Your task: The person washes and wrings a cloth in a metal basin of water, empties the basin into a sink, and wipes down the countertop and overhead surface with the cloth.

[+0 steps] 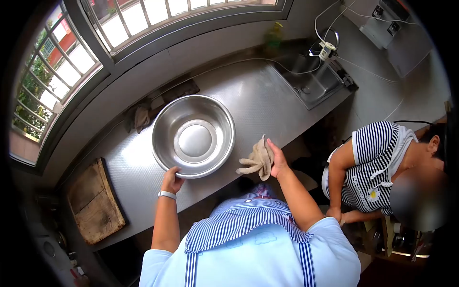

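Note:
A wide stainless steel basin (217, 122) rests on the metal countertop (256, 103), and no contents show inside it. My left hand (171, 182) grips its near rim at the lower left, with the fingers closed over the edge. To the right of the basin, my right hand (278, 160) holds a crumpled beige cloth (260, 160) near the counter's front edge. The cloth hangs in loose folds from the fingers, apart from the basin.
A sink (311, 91) with a faucet lies at the back right. On the left is a wooden cutting board (95, 203). Another cloth (142, 117) lies by the wall under the barred window (134, 19). Another person (370, 167) is at the right.

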The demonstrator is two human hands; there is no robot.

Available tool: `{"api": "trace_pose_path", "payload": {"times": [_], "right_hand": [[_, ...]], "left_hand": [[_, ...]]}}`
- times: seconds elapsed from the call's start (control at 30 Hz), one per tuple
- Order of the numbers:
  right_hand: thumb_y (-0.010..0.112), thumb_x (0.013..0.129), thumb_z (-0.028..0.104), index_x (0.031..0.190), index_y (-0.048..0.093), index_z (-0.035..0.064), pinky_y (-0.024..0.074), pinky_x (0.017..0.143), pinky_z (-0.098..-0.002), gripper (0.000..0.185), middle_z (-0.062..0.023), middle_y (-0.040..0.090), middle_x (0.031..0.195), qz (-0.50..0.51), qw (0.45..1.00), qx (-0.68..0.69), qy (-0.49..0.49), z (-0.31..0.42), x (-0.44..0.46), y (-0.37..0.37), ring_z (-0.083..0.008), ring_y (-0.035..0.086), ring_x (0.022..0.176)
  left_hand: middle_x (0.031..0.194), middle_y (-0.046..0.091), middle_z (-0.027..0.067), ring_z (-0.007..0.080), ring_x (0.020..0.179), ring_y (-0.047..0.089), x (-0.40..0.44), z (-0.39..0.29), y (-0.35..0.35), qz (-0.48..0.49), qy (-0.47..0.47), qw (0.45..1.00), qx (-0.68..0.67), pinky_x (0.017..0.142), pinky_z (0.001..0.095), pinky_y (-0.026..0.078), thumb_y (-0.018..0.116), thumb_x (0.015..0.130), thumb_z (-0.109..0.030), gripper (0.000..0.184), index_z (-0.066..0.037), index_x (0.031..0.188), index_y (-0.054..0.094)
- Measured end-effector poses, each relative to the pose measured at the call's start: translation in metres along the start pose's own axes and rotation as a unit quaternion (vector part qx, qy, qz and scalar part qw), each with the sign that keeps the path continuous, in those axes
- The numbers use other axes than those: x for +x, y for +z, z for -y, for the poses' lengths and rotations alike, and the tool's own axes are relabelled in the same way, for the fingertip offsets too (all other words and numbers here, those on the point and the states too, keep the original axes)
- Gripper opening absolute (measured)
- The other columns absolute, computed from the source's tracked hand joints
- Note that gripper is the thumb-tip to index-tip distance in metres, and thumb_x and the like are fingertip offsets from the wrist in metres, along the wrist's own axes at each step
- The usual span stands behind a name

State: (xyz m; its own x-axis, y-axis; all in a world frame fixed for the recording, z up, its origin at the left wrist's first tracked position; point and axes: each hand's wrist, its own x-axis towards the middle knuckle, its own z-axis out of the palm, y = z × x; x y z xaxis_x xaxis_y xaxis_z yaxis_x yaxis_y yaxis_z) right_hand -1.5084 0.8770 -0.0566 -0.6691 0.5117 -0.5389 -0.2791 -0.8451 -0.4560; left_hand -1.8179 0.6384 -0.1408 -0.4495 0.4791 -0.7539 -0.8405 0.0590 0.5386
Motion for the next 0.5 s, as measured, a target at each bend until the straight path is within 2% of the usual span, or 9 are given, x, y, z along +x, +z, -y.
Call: {"api": "trace_pose_path", "payload": {"times": [0.03,0.13,0.17,0.2,0.27,0.33,0.37,0.4,0.5], "right_hand": [[0.058,0.086,0.045,0.102,0.057,0.0069,0.0475,0.083,-0.0421,0.041,-0.0117,0.06,0.097,0.007,0.999,-0.03,0.02,-0.001,-0.004,0.002,-0.027,0.057,0.093],[0.062,0.083,0.047,0.104,0.054,0.0092,0.0497,0.075,-0.0365,0.044,-0.0078,0.056,0.096,0.03,0.991,-0.123,0.051,-0.011,0.009,-0.014,-0.0205,0.056,0.088],[0.063,0.082,0.049,0.104,0.053,0.01,0.0505,0.071,-0.0333,0.046,-0.0067,0.056,0.095,0.015,0.986,-0.155,0.051,-0.014,0.012,-0.014,-0.018,0.057,0.085],[0.064,0.08,0.051,0.104,0.052,0.0084,0.0502,0.066,-0.0306,0.05,-0.006,0.057,0.089,0.003,0.986,-0.162,0.042,-0.013,0.01,-0.002,-0.0165,0.057,0.076],[0.065,0.08,0.05,0.1,0.054,0.0042,0.0501,0.063,-0.0302,0.051,-0.006,0.057,0.08,-0.005,0.983,-0.174,0.059,-0.015,0.029,-0.013,-0.0169,0.057,0.068],[0.068,0.079,0.046,0.093,0.057,0.0006,0.0503,0.061,-0.0333,0.049,-0.0064,0.057,0.073,-0.101,0.96,-0.249,0.084,0.004,0.028,-0.007,-0.0172,0.058,0.064],[0.07,0.078,0.034,0.086,0.059,-0.0002,0.0514,0.059,-0.0367,0.037,-0.0084,0.059,0.074,-0.166,0.961,-0.204,0.082,0.009,0.04,-0.022,-0.0198,0.06,0.064],[0.069,0.077,0.03,0.087,0.059,-0.0004,0.0519,0.06,-0.0378,0.033,-0.0092,0.06,0.075,-0.147,0.974,-0.156,0.067,0.017,0.046,-0.036,-0.021,0.061,0.065],[0.063,0.072,0.011,0.087,0.059,-0.0013,0.0538,0.064,-0.0426,0.02,-0.0126,0.062,0.079,-0.127,0.988,-0.081,0.023,0.066,0.06,-0.084,-0.0271,0.064,0.072]], "left_hand": [[0.075,0.055,0.004,0.0176,0.066,0.058,0.0,0.002,0.0,0.048,0.014,0.999,0.011,0.059,0.03,0.051,0.055,0.076,0.0,0.013,-0.003,0.088,0.053],[0.079,0.055,0.0051,0.0171,0.069,0.057,0.009,0.021,0.018,0.053,0.008,0.998,0.026,0.059,0.0288,0.051,0.056,0.074,0.002,0.019,-0.002,0.092,0.05],[0.081,0.055,0.0051,0.017,0.069,0.057,0.001,0.028,0.039,0.054,0.051,0.997,0.024,0.059,0.0288,0.051,0.056,0.075,0.001,0.021,-0.003,0.095,0.051],[0.085,0.056,0.0062,0.0176,0.072,0.058,-0.001,0.033,0.053,0.057,0.039,0.996,0.064,0.06,0.0291,0.052,0.056,0.076,-0.001,0.025,-0.002,0.101,0.05],[0.088,0.056,0.0074,0.0187,0.074,0.059,-0.018,0.041,0.094,0.069,0.052,0.993,0.079,0.062,0.0304,0.053,0.055,0.076,-0.001,0.028,-0.001,0.104,0.049],[0.089,0.057,0.0087,0.0209,0.078,0.061,-0.03,0.049,0.133,0.082,0.052,0.991,0.096,0.063,0.0324,0.055,0.055,0.077,-0.002,0.025,0.0,0.101,0.05],[0.086,0.057,0.0067,0.018,0.075,0.06,-0.035,0.052,0.154,0.086,0.046,0.988,0.123,0.062,0.0292,0.054,0.054,0.078,-0.002,0.022,0.0,0.1,0.05],[0.083,0.057,0.0047,0.0152,0.071,0.06,-0.044,0.052,0.178,0.089,0.04,0.984,0.151,0.06,0.026,0.054,0.054,0.08,-0.001,0.019,-0.001,0.098,0.05],[0.091,0.055,0.0083,0.0196,0.078,0.062,-0.041,0.065,0.247,0.132,0.033,0.967,0.213,0.063,0.027,0.053,0.064,0.081,-0.014,0.035,0.001,0.109,0.049]]}}
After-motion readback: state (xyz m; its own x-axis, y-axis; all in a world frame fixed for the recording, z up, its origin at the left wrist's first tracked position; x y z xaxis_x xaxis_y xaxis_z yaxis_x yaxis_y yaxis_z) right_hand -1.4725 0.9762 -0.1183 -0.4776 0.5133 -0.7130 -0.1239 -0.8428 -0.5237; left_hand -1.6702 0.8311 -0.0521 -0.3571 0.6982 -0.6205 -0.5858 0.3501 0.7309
